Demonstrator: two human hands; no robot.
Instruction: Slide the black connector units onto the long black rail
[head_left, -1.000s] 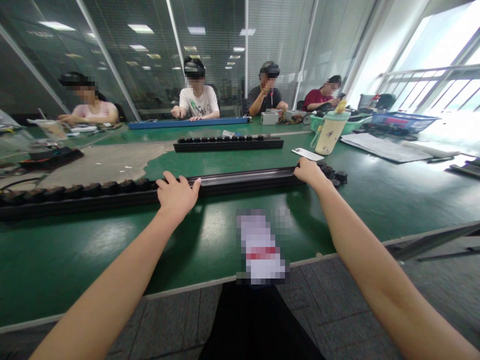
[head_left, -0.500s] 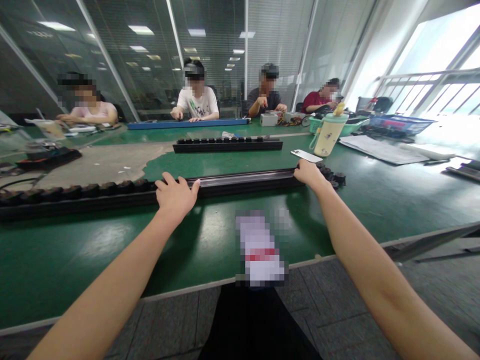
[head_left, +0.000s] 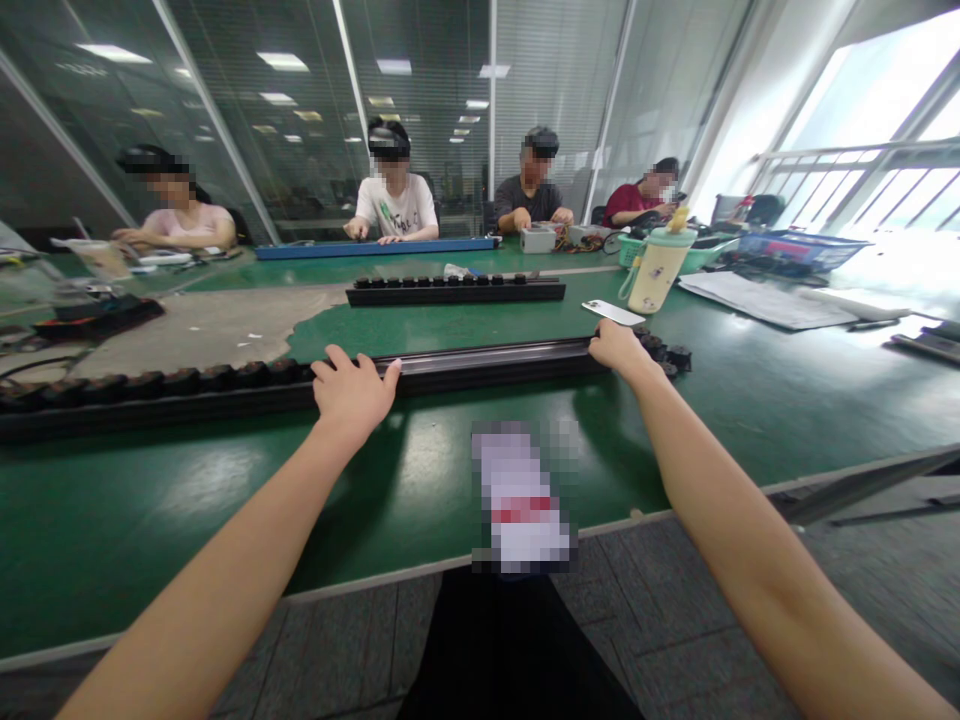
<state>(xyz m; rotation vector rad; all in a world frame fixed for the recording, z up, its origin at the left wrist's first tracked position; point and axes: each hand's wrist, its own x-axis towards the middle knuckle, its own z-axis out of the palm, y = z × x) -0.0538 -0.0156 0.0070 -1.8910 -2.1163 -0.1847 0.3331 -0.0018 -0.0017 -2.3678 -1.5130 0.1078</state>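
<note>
A long black rail point(head_left: 487, 364) with a shiny grey groove lies across the green table. My left hand point(head_left: 354, 392) rests on it, fingers spread and thumb along the groove. To the left of that hand, a row of black round pieces point(head_left: 184, 382) sits along the rail. My right hand point(head_left: 619, 348) is closed around the rail's right part, its fingertips partly hidden behind it. Several loose black round pieces point(head_left: 675, 358) lie just beyond that hand at the right end.
Behind the rail are a shorter black rail point(head_left: 457, 292), a white phone point(head_left: 613, 312) and a yellow cup point(head_left: 660, 270). A blurred pale item point(head_left: 521, 490) lies at the table's front edge point(head_left: 615, 525). Several people sit across, one by a blue bar point(head_left: 375, 248). Baskets point(head_left: 802, 250) stand right.
Both my hands and the rail stay almost exactly where they were. Across the table, the person in dark clothing has lowered a raised hand towards the grey box.
</note>
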